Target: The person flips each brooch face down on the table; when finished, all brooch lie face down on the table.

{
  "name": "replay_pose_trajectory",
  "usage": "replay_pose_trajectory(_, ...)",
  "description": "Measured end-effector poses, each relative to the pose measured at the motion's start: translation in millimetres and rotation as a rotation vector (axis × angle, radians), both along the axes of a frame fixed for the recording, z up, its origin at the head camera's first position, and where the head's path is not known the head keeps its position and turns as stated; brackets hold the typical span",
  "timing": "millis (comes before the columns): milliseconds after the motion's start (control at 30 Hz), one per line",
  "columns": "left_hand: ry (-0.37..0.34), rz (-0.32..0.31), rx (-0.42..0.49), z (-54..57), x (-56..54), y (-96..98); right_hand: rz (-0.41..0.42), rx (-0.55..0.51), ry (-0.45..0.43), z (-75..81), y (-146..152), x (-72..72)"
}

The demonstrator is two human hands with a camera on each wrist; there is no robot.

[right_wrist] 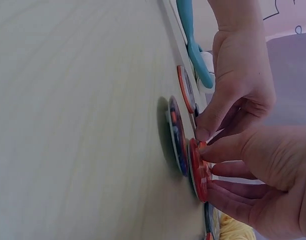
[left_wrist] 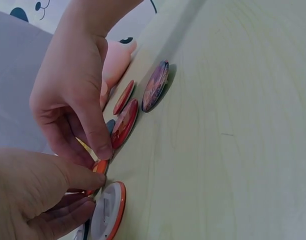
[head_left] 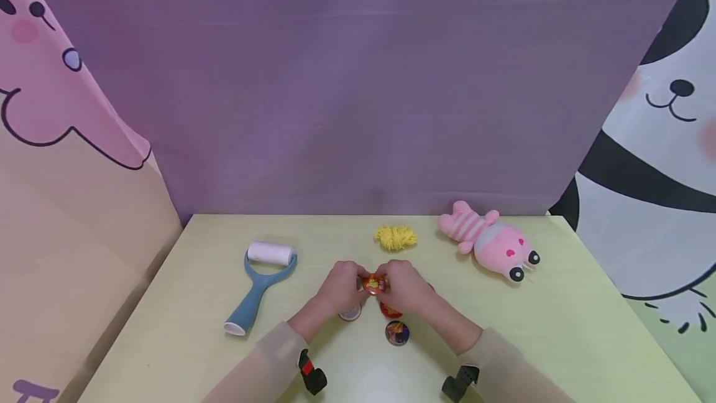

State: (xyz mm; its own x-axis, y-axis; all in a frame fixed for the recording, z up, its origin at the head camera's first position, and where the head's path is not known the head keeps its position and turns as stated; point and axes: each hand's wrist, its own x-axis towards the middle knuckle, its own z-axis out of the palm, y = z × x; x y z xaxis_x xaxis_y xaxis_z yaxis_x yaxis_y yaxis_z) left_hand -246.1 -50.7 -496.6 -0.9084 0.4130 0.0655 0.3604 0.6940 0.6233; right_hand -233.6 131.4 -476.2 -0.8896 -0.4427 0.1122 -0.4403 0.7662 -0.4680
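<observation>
Both hands meet over the middle of the table around an orange-red round pin badge (head_left: 373, 284). My left hand (head_left: 342, 287) pinches its left edge, while my right hand (head_left: 405, 288) pinches the right edge. In the left wrist view, thumbs and fingertips cover much of this orange badge (left_wrist: 97, 175). Beside my left hand lies a badge with its white pin back up (head_left: 350, 313). Close below my right hand are a red badge (head_left: 390, 311) and a dark picture badge (head_left: 397, 333). Another red badge (left_wrist: 124, 97) is mostly hidden behind my right hand in the head view.
A blue-handled lint roller (head_left: 252, 303) lies to the left. Behind the hands sits a bundle of yellow yarn (head_left: 396, 237). A pink plush toy (head_left: 495, 244) lies at the back right. The pale table (head_left: 559, 341) ends at a purple backdrop (head_left: 369, 92).
</observation>
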Motion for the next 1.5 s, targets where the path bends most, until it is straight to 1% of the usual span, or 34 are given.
replay_pose_trajectory(133,0.0,0.004,-0.007,0.0,0.8,0.1,-0.015,-0.06,-0.04,0.6,0.4,-2.3)
replay_pose_trajectory(267,0.025,-0.022,0.008,-1.5,2.5,-2.0,-0.026,-0.087,-0.048,-1.3,2.5,-3.0)
replay_pose_trajectory(367,0.068,-0.042,0.016,-4.7,3.2,-4.9,-0.005,-0.087,-0.012,-4.9,3.9,-3.0)
replay_pose_trajectory(467,0.095,-0.047,0.041,-7.5,3.3,-8.0,0.026,-0.073,0.066,-9.2,4.7,-3.2)
replay_pose_trajectory(567,0.086,-0.043,0.074,-7.7,3.3,-9.0,0.028,-0.067,0.097,-11.4,5.7,-4.4)
replay_pose_trajectory(633,0.071,-0.041,0.089,-7.7,3.2,-8.9,0.028,-0.075,0.076,-10.3,7.3,-5.0)
replay_pose_trajectory(733,0.052,-0.032,0.094,-7.7,5.1,-8.9,0.035,-0.1,0.022,-8.3,10.2,-5.8)
replay_pose_trajectory(867,0.046,-0.025,0.101,-8.5,6.5,-10.2,0.03,-0.128,-0.028,-7.7,12.0,-6.8)
replay_pose_trajectory(900,0.046,-0.022,0.103,-7.6,6.7,-10.5,0.022,-0.133,-0.031,-7.7,12.3,-7.1)
replay_pose_trajectory(1033,0.089,-0.022,0.119,-2.7,5.3,-11.4,-0.006,-0.155,-0.018,-4.0,13.9,-8.3)
replay_pose_trajectory(1133,0.131,-0.013,0.135,1.1,4.6,-12.8,0.002,-0.164,0.015,0.7,14.5,-9.0)
replay_pose_trajectory(1267,0.144,0.007,0.178,6.7,6.4,-14.8,0.021,-0.168,0.053,6.1,15.7,-9.0)
replay_pose_trajectory(1367,0.166,0.019,0.22,10.4,7.8,-16.2,0.028,-0.194,0.075,9.6,16.8,-8.9)
replay_pose_trajectory(1433,0.193,0.031,0.246,11.9,8.4,-17.1,0.025,-0.23,0.066,11.8,17.5,-8.9)
replay_pose_trajectory(1500,0.235,0.045,0.279,12.8,8.5,-17.9,0.02,-0.283,0.036,14.4,18.0,-8.8)
